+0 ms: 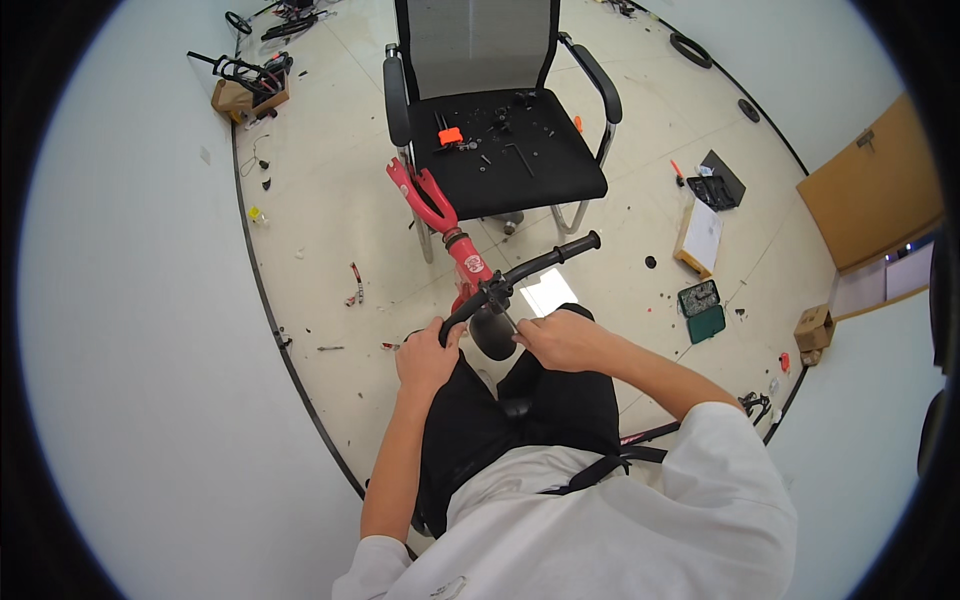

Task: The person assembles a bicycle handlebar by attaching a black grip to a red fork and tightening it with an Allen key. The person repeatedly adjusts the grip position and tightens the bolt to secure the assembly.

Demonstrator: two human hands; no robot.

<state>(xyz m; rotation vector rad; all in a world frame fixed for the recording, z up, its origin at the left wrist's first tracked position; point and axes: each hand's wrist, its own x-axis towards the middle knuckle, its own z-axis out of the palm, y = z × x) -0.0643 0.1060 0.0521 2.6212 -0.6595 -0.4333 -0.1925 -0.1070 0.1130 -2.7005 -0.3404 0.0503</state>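
A pale tiled floor (330, 230) strewn with small parts runs up to a black mesh-backed office chair (500, 120) whose seat carries loose screws and an orange-handled tool. The left hand (428, 358) is wrapped tight round the near grip of the black bicycle handlebar (520, 272) on the small red bike frame (445, 230), propped at the person's knees; with only that hold steadying it, the frame could twist or tip. The right hand (562, 338) is curled against the stem clamp, though what its fingers pinch is hidden, and the frame's lower end is lost behind the legs.

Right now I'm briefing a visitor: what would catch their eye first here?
The red bike frame at centre, with its black handlebar gripped by the left hand while the right hand works at the clamp. Behind it stands a black office chair, its seat strewn with small parts.
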